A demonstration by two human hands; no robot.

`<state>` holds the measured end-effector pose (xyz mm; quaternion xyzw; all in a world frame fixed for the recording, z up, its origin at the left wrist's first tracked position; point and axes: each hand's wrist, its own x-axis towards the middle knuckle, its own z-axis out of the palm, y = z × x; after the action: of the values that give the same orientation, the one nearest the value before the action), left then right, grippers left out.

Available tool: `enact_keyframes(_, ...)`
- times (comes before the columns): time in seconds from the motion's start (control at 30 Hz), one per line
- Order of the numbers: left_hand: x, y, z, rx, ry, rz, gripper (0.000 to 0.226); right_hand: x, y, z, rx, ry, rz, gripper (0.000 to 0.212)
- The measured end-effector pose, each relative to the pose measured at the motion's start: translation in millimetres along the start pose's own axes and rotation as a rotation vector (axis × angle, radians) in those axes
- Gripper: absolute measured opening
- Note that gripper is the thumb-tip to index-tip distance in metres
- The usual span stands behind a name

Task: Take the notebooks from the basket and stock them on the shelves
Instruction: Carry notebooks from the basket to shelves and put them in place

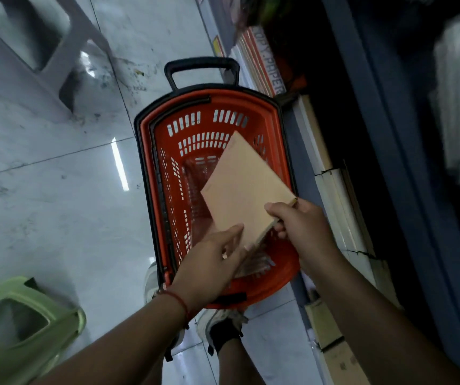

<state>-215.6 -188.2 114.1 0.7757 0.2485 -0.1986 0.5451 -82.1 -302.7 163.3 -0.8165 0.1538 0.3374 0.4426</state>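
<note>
A tan notebook (pixel 246 187) is held up over the red basket (pixel 284 262) in the middle of the frame, tilted so 1 corner points up toward the top. The right hand (pixel 303 226) grips its near right corner, thumb on the cover and fingers curled under the edge. The left hand (pixel 212 265) touches the near left edge with its thumb lying on the cover; I cannot tell for sure if its fingers curl under. Down in the basket, under the hands, something pale shows through, maybe more notebooks, but it is too blurry to say. The basket sits on the shiny floor (pixel 56 190), and the shelves (pixel 342 207) run down the right side of the frame with stacks of paper goods on them. The notebook looks thin and light, with a stiff flat cover, so it should not flop much. The cover looks smooth, so it could slip if pinched only at a corner. A good place to hold it is along the spine or a long edge, with the thumb on top.
</note>
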Motion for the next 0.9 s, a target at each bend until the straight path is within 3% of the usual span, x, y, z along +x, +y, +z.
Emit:
enact_keyframes(0.17,-25,60,-46,0.016,0.006,0.079,0.050,-61,-64,-51,0.003,0.057,-0.148,0.020)
enact_keyframes(0.3,-51,131,-102,0.335,0.157,0.256,0.074,-128,-129,-89,-0.132,0.052,-0.345,0.025)
enact_keyframes(0.43,-93,204,-160,0.510,0.176,0.478,0.093,-210,-191,-126,-0.264,0.030,-0.547,0.008)
enact_keyframes(0.53,-132,254,-195,0.529,0.141,0.628,0.079,-274,-228,-155,-0.313,0.005,-0.670,0.016)
enact_keyframes(0.67,-178,296,-217,0.364,0.044,0.679,0.044,-347,-261,-185,-0.341,0.053,-0.736,0.017)
enact_keyframes(0.9,-250,353,-206,0.136,-0.056,0.739,0.025,-463,-274,-240,-0.356,0.181,-0.637,0.014)
